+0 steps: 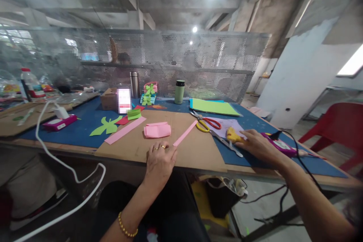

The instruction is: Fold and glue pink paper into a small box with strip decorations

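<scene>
My left hand [161, 160], with a ring and a bead bracelet, rests near the front of the cardboard sheet [198, 155]. Its closed fingers pinch the near end of a narrow pink paper strip [185, 133], which slants up to the right. Just beyond that hand lies a folded pink paper piece [157, 130]. Out to the right, my right hand [256, 143] is closed around a yellow hot glue gun [233, 135]. Red-and-yellow-handled scissors [210, 123] and a slim metal tool [227, 144] lie left of the glue gun, near a lilac paper sheet [224, 124].
On the left lie a wide pink strip [124, 130], green leaf cut-outs [106, 125] and a magenta device [60, 121] with a white cable. Behind stand a green cup [179, 92], a steel flask [135, 85] and paper bows [149, 93]. Green paper sheets [214, 106] lie at back right.
</scene>
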Demonstrator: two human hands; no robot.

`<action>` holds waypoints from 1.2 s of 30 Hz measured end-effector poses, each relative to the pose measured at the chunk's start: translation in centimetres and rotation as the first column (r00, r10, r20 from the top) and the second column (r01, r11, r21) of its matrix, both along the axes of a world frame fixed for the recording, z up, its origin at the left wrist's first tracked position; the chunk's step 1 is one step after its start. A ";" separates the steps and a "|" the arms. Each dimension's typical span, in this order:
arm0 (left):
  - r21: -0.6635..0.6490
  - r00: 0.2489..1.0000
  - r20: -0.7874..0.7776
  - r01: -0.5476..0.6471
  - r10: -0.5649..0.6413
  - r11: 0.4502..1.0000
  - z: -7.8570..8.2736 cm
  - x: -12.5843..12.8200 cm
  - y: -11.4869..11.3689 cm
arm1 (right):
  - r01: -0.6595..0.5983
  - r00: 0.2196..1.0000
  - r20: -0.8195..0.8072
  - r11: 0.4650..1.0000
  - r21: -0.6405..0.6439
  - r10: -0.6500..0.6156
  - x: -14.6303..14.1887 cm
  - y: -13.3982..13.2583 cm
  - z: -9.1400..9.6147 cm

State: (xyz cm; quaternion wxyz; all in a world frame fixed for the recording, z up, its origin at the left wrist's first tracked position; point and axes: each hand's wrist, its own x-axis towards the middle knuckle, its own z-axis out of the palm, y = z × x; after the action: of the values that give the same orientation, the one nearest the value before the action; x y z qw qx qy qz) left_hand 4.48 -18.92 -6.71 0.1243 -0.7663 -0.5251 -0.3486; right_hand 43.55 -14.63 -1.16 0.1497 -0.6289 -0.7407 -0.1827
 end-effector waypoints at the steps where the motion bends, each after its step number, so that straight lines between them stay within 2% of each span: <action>1: -0.003 1.000 -0.003 0.000 0.000 1.000 0.1 0.0 0.0 | 0.008 1.000 -0.017 0.998 0.066 -0.007 -0.9 -0.4 0.7; 2: -0.005 1.000 -0.007 0.002 -0.002 1.000 0.1 0.0 0.0 | -0.011 0.999 -0.032 0.989 0.148 0.016 -2.2 -0.8 1.4; 3: -0.006 1.000 -0.010 0.004 -0.005 1.000 0.2 0.0 -0.1 | -0.079 0.994 -0.057 0.977 0.197 0.091 -4.0 -1.1 2.1; 5: -0.011 1.000 -0.005 0.012 -0.012 1.000 0.4 0.0 -0.3 | -0.288 0.932 -0.158 0.932 0.220 0.326 -8.3 -1.2 3.2; 6: -0.017 1.000 -0.001 0.020 -0.020 1.000 0.4 0.0 -0.4 | -0.415 0.874 -0.193 0.892 0.181 0.446 -10.7 -0.8 3.5; 8: -0.039 0.999 0.008 0.047 -0.046 0.998 0.7 -0.3 -0.6 | -0.625 0.759 -0.191 0.779 0.054 0.623 -14.9 0.3 3.5; 10: -0.059 0.994 0.042 0.107 -0.105 0.993 1.3 -0.9 -0.3 | -0.702 0.709 -0.155 0.710 -0.057 0.689 -17.9 1.8 3.1; 13: -0.063 0.971 0.137 0.206 -0.196 0.977 3.0 -2.7 1.5 | -0.729 0.685 -0.128 0.673 -0.128 0.717 -19.5 3.7 2.5; 14: -0.068 0.972 0.134 0.206 -0.196 0.976 3.7 -3.3 2.5 | -0.729 0.684 -0.115 0.668 -0.150 0.721 -19.6 4.1 2.4; 17: -0.130 0.994 -0.040 0.099 -0.105 0.987 5.9 -5.0 6.1 | -0.707 0.702 -0.086 0.677 -0.205 0.707 -19.5 5.0 2.2; 20: -0.252 0.966 -0.247 0.020 -0.084 0.967 7.3 -5.5 8.8 | -0.658 0.749 -0.127 0.704 -0.267 0.651 -19.6 5.8 2.0; 23: -0.311 0.936 -0.339 -0.020 -0.091 0.950 8.2 -5.2 9.8 | -0.587 0.807 -0.172 0.734 -0.342 0.565 -19.8 7.0 2.0; 25: -0.353 0.926 -0.362 -0.026 -0.111 0.935 8.8 -4.9 9.8 | -0.561 0.825 -0.187 0.735 -0.380 0.533 -19.9 7.7 2.1; 31: -0.542 0.924 -0.343 -0.046 -0.170 0.839 10.5 -4.7 10.7 | -0.577 0.809 -0.241 0.650 -0.494 0.536 -20.0 9.3 2.6; 33: -0.573 0.933 -0.302 -0.016 -0.194 0.819 10.5 -4.7 11.5 | -0.582 0.806 -0.260 0.631 -0.513 0.532 -20.0 9.6 2.6; 36: -0.576 0.967 -0.148 0.085 -0.206 0.813 10.0 -4.8 12.7 | -0.583 0.808 -0.293 0.626 -0.518 0.511 -19.8 9.4 2.4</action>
State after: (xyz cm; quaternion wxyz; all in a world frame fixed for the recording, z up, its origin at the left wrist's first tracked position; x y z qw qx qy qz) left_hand -0.29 -6.25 3.30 -0.0822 -0.8381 -0.5287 -0.1062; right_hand 23.74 -5.19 1.27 0.0403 -0.3972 -0.9052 0.1459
